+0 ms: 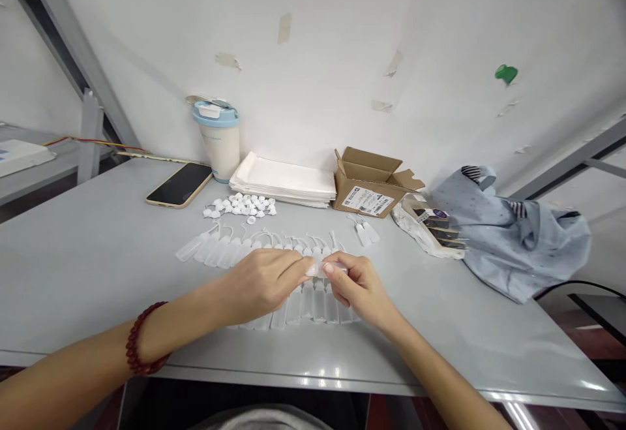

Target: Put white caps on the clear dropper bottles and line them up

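My left hand (261, 283) and my right hand (359, 286) meet over the grey table (98, 260), both pinching one small clear plastic bottle (317, 265) between their fingertips. A red bead bracelet (139, 342) circles my left wrist. Under and behind the hands lies a row of several similar clear bottles (215, 247) with looped caps. A pile of small white caps (242, 205) sits further back. Two more bottles (364, 231) lie apart to the right.
A phone (180, 184) lies at back left beside a lidded white cup (218, 136). A stack of white sheets (286, 182), an open cardboard box (369, 188), a plastic packet (430, 224) and a blue-grey cloth bag (513, 241) line the wall.
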A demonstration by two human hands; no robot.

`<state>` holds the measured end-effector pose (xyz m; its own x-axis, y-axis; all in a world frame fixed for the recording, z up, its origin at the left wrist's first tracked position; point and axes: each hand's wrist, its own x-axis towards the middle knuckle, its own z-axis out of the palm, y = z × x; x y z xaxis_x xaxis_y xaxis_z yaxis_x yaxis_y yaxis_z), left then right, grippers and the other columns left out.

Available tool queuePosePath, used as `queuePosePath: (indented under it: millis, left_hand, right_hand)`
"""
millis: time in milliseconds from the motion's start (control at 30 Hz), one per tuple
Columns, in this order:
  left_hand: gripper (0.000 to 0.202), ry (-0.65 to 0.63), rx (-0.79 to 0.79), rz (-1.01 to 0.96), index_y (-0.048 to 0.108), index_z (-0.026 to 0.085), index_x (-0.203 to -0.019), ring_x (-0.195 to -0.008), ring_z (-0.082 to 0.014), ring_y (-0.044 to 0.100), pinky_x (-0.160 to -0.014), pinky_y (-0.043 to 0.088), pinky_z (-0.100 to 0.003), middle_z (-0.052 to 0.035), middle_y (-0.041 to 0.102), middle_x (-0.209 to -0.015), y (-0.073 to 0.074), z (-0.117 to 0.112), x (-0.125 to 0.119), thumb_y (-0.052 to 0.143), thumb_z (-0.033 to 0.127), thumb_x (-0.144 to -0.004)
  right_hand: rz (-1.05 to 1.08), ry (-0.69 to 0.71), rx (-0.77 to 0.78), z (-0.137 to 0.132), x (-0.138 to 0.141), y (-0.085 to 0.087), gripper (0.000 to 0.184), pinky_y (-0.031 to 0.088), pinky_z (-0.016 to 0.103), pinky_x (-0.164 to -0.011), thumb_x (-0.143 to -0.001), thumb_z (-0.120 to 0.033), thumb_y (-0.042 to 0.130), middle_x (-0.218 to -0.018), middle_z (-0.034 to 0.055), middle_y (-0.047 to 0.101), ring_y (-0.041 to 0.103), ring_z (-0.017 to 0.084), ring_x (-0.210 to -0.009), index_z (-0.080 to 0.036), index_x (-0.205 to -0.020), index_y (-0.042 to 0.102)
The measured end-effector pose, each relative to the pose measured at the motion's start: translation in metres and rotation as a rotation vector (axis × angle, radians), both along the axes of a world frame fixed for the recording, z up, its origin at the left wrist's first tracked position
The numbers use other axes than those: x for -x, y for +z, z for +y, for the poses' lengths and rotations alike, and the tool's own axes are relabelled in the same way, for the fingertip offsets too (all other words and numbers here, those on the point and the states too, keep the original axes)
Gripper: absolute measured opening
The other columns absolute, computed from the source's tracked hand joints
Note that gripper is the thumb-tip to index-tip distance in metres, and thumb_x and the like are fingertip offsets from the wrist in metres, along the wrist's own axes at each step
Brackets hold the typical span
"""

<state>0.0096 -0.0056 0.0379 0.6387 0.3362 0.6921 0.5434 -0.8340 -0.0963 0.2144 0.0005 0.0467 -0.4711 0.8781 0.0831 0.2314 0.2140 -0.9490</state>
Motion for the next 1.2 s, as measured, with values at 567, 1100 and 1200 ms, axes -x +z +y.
queuePosePath:
  millis: [567, 1100, 1200]
  left_hand:
    - [0.023, -0.110, 0.672, -0.226, 0.055, 0.015, -0.072, -0.055, -0.0095, 0.045, -0.054, 0.035, -0.022, 0.0024, 0.051, -0.060, 0.015, -0.003, 0.000, 0.051, 0.025, -0.092]
    - [0.023, -0.104, 0.269, -0.143, 0.054, 0.015, -0.071, -0.051, -0.0112, 0.041, -0.048, 0.031, -0.025, 0.0014, 0.049, -0.058, 0.005, -0.004, -0.002, 0.049, 0.017, -0.093]
    - [0.022, -0.117, 0.344, -0.251, 0.052, 0.015, -0.067, -0.050, -0.0100, 0.038, -0.048, 0.030, -0.024, 0.0038, 0.043, -0.055, 0.007, -0.005, -0.004, 0.052, 0.016, -0.090]
  right_hand:
    - [-0.009, 0.011, -0.277, -0.004, -0.004, 0.005, 0.020, 0.042, 0.024, -0.057, -0.087, -0.034, 0.060, -0.078, 0.0031, 0.066, 0.055, 0.013, -0.065, -0.017, -0.093, 0.068]
    - [0.115, 0.124, 0.257, 0.001, -0.004, 0.000, 0.043, 0.017, 0.022, -0.043, -0.085, -0.052, 0.057, -0.046, -0.0097, 0.027, 0.020, 0.005, -0.043, -0.016, -0.062, 0.051]
    - [0.103, 0.070, 0.136, 0.000, -0.002, 0.004, 0.035, 0.025, 0.022, -0.046, -0.084, -0.048, 0.060, -0.052, -0.0064, 0.040, 0.033, 0.007, -0.047, -0.015, -0.075, 0.060]
